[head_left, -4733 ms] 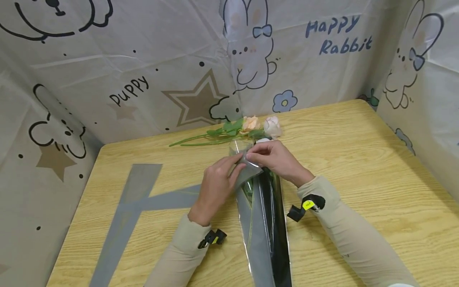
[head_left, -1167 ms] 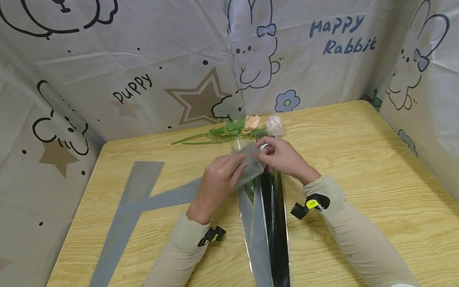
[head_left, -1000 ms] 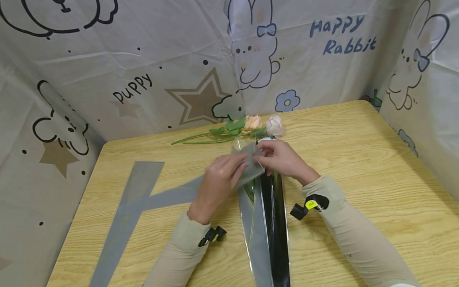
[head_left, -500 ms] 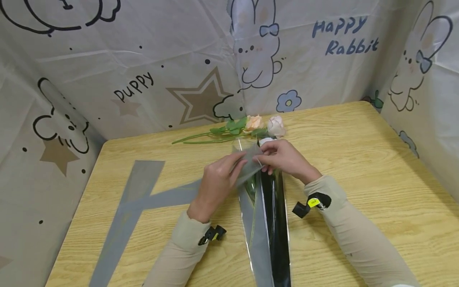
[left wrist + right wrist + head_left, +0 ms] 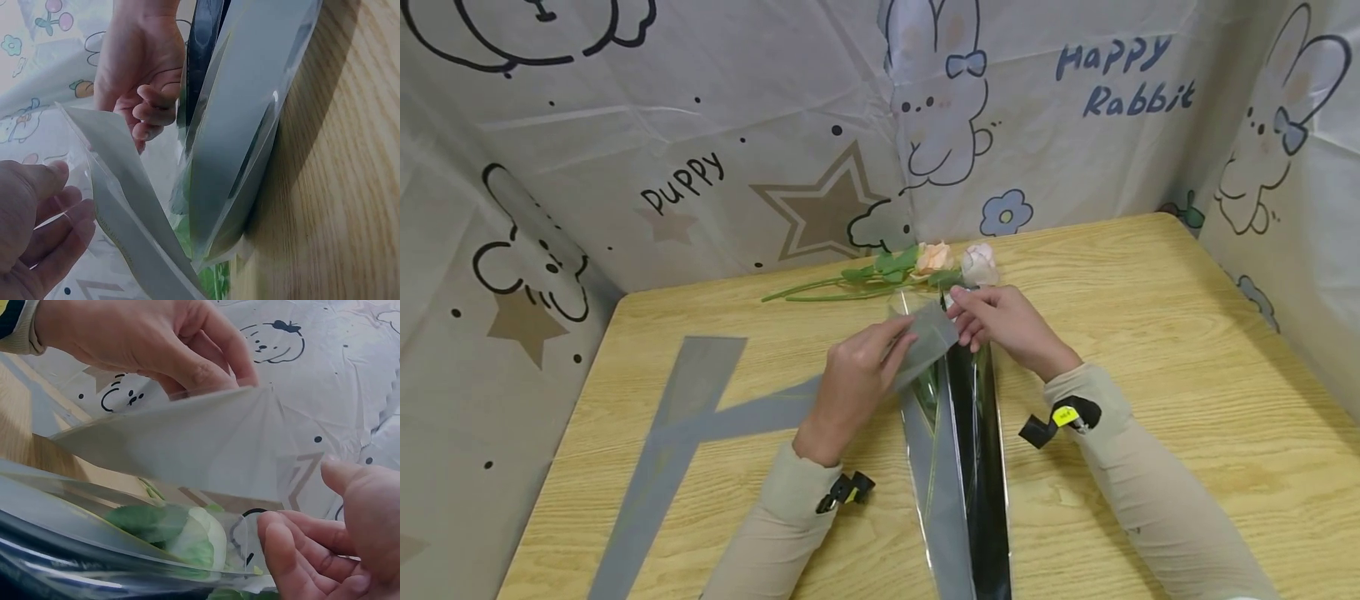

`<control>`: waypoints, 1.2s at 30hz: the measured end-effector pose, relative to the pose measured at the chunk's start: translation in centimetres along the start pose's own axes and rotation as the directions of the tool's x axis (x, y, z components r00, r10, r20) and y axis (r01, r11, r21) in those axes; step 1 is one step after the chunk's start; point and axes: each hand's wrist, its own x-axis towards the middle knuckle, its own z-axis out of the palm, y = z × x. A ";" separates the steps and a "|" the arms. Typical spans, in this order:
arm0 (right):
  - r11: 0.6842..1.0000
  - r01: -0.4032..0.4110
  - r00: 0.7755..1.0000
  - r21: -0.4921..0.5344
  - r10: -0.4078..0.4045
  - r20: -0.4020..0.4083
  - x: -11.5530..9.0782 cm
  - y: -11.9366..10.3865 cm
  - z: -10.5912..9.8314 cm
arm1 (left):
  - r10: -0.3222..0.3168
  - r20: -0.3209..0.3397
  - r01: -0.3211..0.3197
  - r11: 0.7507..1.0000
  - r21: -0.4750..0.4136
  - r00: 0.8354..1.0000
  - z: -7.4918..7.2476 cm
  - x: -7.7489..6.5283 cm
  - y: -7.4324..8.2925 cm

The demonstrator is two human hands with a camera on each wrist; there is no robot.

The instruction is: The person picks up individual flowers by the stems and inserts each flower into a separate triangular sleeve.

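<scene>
Left hand (image 5: pixel 850 392) pinched the gray ribbon (image 5: pixel 786 406) near its end, that end raised over the flower sleeve (image 5: pixel 942 492). Right hand (image 5: pixel 1013 329), fingers loosely curled, held nothing just beside it. Remaining ribbon lay bent across the wooden table (image 5: pixel 1150 333); peach rose (image 5: pixel 933 259) and pale pink rose (image 5: pixel 980 264) lay beyond.

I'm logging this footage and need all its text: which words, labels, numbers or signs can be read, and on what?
"puppy": black lettering on the pale backdrop.
"Happy Rabbit": blue lettering, in two lines, on the same backdrop.
Too small to read: the yellow label on the black strap at the right wrist.
Too small and blurred to read: faint print along the edge of the gray strip.
No numbers are readable.
</scene>
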 end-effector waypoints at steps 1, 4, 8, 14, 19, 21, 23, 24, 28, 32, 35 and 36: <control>1.000 -0.004 1.000 0.014 0.004 -0.005 0.1 0.1 -0.1 | 0.000 -0.002 0.000 1.000 0.000 1.000 0.0 0.0 0.0; 0.998 -0.017 0.999 0.069 0.018 -0.026 0.3 0.3 -0.3 | 0.001 -0.003 -0.001 1.000 -0.002 1.000 0.0 0.0 -0.1; 0.990 -0.024 0.998 0.142 0.032 -0.052 0.6 0.3 -0.5 | 0.004 0.001 -0.004 1.000 -0.005 1.000 -0.2 0.0 -0.1; 0.974 0.005 0.996 0.228 0.016 -0.093 1.1 0.0 -1.1 | 0.008 -0.002 -0.008 1.000 -0.013 1.000 -0.3 0.1 -0.3; 0.948 -0.015 0.992 0.317 0.054 -0.114 2.1 -0.1 -1.9 | 0.006 -0.008 -0.006 1.000 -0.010 1.000 -0.3 0.1 -0.4; 0.926 -0.029 0.991 0.375 0.076 -0.110 2.7 -0.3 -2.2 | 0.003 -0.008 -0.003 1.000 -0.012 1.000 -0.4 0.1 -0.4; 0.908 -0.032 0.989 0.417 0.088 -0.115 3.2 -0.6 -2.5 | 0.000 -0.007 0.000 1.000 -0.015 1.000 -0.5 0.1 -0.4; 0.900 -0.035 0.988 0.435 0.096 -0.120 3.4 -0.7 -2.6 | -0.002 -0.007 0.001 1.000 -0.016 1.000 -0.5 0.1 -0.4; 0.873 -0.046 0.982 0.486 0.128 -0.136 4.4 -1.0 -3.1 | -0.006 -0.006 0.006 1.000 -0.021 1.000 -0.8 0.1 -0.3; 0.860 -0.068 0.978 0.506 0.157 -0.137 5.4 -1.2 -3.2 | -0.009 -0.007 0.009 1.000 -0.025 1.000 -1.0 0.2 -0.5; 0.878 -0.091 0.971 0.469 0.182 -0.153 6.0 -1.3 -3.2 | -0.007 -0.005 0.007 0.999 -0.035 1.000 -1.1 0.3 -0.5; 0.886 -0.102 0.968 0.453 0.193 -0.161 6.2 -1.4 -3.1 | -0.006 -0.003 0.006 0.999 -0.039 1.000 -1.2 0.3 -0.5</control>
